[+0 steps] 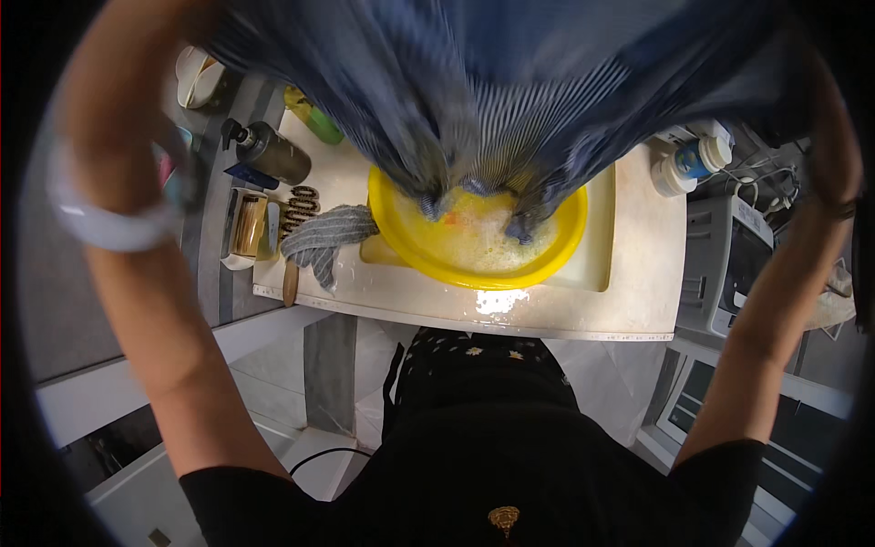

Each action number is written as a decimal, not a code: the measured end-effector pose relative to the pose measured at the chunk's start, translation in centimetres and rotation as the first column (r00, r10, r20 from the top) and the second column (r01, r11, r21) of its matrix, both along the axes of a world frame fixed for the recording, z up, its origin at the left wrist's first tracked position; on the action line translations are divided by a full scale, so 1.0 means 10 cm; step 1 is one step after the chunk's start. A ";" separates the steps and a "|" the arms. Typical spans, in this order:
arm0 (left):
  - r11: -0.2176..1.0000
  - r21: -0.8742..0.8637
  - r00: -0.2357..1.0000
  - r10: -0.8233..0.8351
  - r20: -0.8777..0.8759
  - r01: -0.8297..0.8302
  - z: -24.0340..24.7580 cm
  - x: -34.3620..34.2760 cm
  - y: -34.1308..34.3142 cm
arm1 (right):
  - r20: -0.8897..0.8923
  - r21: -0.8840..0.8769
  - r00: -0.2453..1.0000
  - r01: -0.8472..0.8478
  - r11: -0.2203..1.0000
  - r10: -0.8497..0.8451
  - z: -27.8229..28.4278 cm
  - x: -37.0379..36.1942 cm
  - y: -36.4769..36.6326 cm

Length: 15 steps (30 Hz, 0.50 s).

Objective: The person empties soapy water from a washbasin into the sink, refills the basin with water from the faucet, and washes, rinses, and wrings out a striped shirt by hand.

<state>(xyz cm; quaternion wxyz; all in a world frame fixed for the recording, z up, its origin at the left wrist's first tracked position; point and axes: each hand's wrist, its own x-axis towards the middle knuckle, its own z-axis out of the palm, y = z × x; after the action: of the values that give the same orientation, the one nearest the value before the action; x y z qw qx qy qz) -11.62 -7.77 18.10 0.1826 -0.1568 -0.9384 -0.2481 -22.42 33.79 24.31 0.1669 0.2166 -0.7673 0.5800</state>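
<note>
A blue striped cloth (547, 100), wet-looking and blurred, is stretched up between my raised arms. Its bunched lower ends hang into a yellow basin (492, 279) of sudsy water. At the upper left, my left hand (150, 55) holds one side of the cloth, its fingers smeared by motion; a pale bangle circles that wrist. My right hand (834, 150) is up at the far right edge with the cloth's other side, its fingers mostly hidden in shadow. A grey knitted glove or cloth (330, 239) lies on the counter against the basin's left side.
The basin stands in the recess of a pale counter (638, 292) with a wet front edge. To the left are a dark pump bottle (278, 153), a brown coiled brush-like item (299, 210) and a glass container (248, 226). White tubs (693, 164) and a grey appliance (729, 260) stand right.
</note>
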 end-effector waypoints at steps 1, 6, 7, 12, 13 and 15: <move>1.000 0.009 0.999 0.009 0.040 -0.010 0.05 0.03 0.04 | -0.249 0.231 0.955 0.220 0.948 -0.161 -0.30 0.17 -0.41; 0.972 0.084 0.851 0.147 0.504 -0.218 -1.98 -0.05 0.11 | 0.019 0.825 0.996 0.033 0.564 -0.086 -2.27 0.51 -1.05; 0.980 -0.071 0.852 0.197 0.486 -0.186 -2.47 -0.06 0.22 | 0.083 0.873 0.997 -0.077 0.482 0.009 -2.62 0.52 -1.10; 0.887 -0.451 0.744 0.366 0.559 -0.098 -3.48 0.01 0.88 | 0.326 0.922 0.945 -0.312 0.231 -0.023 -3.85 0.69 -1.59; 0.900 -0.433 0.650 0.357 0.671 -0.048 -3.52 -0.06 0.92 | 0.333 0.919 0.943 -0.320 0.233 -0.021 -4.00 0.70 -1.62; 0.893 -0.450 0.611 0.360 0.705 -0.008 -3.59 -0.20 0.95 | 0.269 0.934 0.961 -0.277 0.225 0.068 -4.22 0.66 -1.66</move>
<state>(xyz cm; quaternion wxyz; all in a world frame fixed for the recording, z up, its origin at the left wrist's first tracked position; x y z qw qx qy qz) -13.61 1.77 -17.84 -0.2485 0.0306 -0.9655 -0.0716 -15.80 17.17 -17.91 -0.1327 0.3062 -0.9425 0.0180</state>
